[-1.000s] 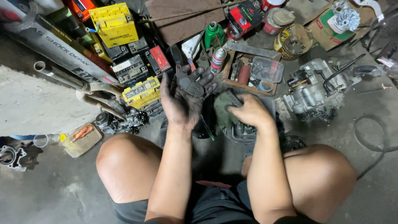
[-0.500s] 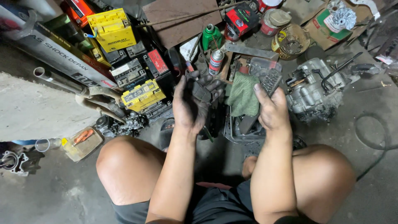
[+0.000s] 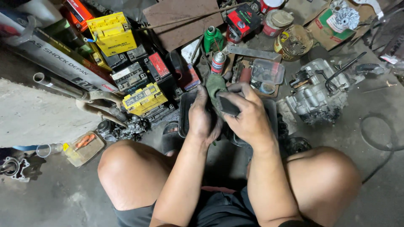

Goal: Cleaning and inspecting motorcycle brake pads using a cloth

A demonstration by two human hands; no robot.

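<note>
My two grimy hands meet over a black tray [image 3: 183,114] on the floor between my knees. My left hand [image 3: 203,120] is closed around a green rag [image 3: 215,85] that sticks up above its fingers. Pressed against it, my right hand [image 3: 251,119] holds a small dark flat part [image 3: 229,107] under its thumb, against the rag. What the rag wraps is hidden.
A grey engine block [image 3: 314,93] sits to the right, and a black cable [image 3: 381,135] loops on the floor beyond it. Yellow batteries [image 3: 111,33] and boxes crowd the left. Just past my hands stand a spray can [image 3: 217,62], green bottle [image 3: 212,38] and clear plastic box [image 3: 267,71].
My hands were apart, the left spread under a dark part and the right holding the rag. They have come together, closed around the rag and the part.
</note>
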